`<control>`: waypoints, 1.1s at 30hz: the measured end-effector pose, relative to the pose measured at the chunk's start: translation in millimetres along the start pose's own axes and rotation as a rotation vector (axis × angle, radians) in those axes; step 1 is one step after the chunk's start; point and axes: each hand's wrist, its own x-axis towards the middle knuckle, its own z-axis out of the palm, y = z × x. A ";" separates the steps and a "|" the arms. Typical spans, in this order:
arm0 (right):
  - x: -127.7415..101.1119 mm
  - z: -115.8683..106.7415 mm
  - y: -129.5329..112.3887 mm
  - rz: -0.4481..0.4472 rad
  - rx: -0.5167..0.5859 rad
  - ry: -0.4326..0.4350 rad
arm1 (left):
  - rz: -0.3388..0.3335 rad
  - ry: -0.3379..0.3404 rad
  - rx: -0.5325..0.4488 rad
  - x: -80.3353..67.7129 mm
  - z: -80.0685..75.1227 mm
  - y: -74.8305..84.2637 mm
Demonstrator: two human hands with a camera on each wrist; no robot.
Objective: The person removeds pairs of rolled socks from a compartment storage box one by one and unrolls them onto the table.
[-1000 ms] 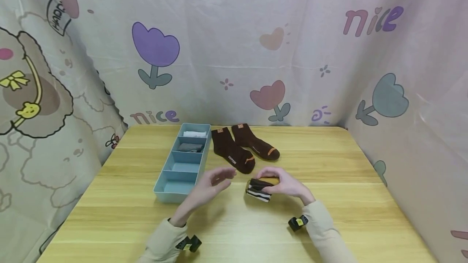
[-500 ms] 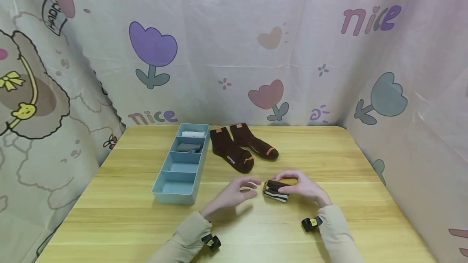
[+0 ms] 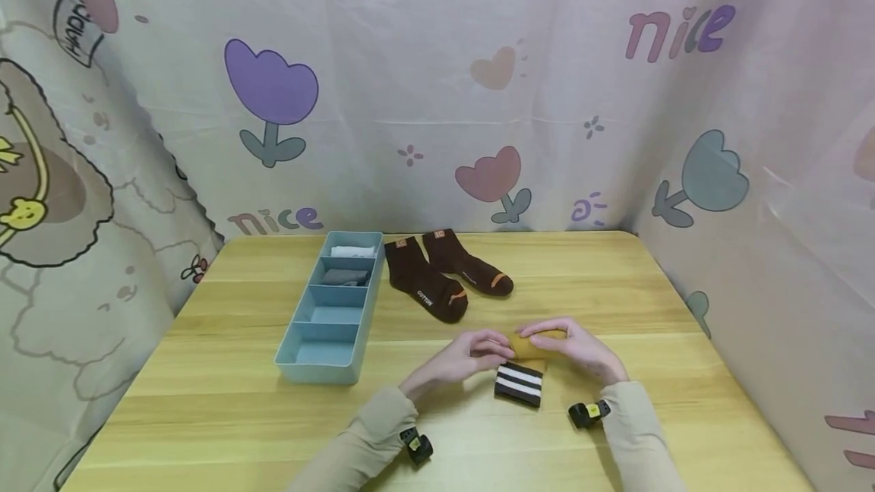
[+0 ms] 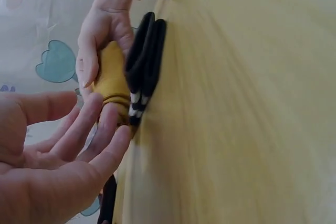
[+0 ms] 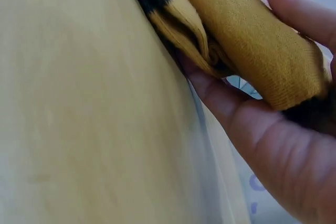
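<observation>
Right hand (image 3: 581, 349), half-closed, holds mustard-yellow knitted sock roll (image 3: 536, 347) over pale wooden tabletop (image 3: 601, 287) | left hand (image 3: 466, 355), half-curled at its end, grip not clear | black-and-white striped cuff (image 3: 518, 385) sticks out: better keep roll tight, even.

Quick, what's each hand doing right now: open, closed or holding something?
Left hand: at the rolled yellow sock's end; can't tell whether it's gripping.
Right hand: closed, holding that sock.
</observation>
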 end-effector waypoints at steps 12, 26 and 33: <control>-9.2 -12.2 10.0 -0.041 -0.141 0.130 | -0.095 -0.033 0.219 14.5 21.2 4.4; -4.8 -14.4 8.2 -0.018 -0.242 0.311 | -0.030 -0.069 0.616 32.2 29.0 7.6; -1.4 -18.9 3.0 0.009 -0.312 0.333 | -0.045 -0.098 0.677 35.4 28.5 9.0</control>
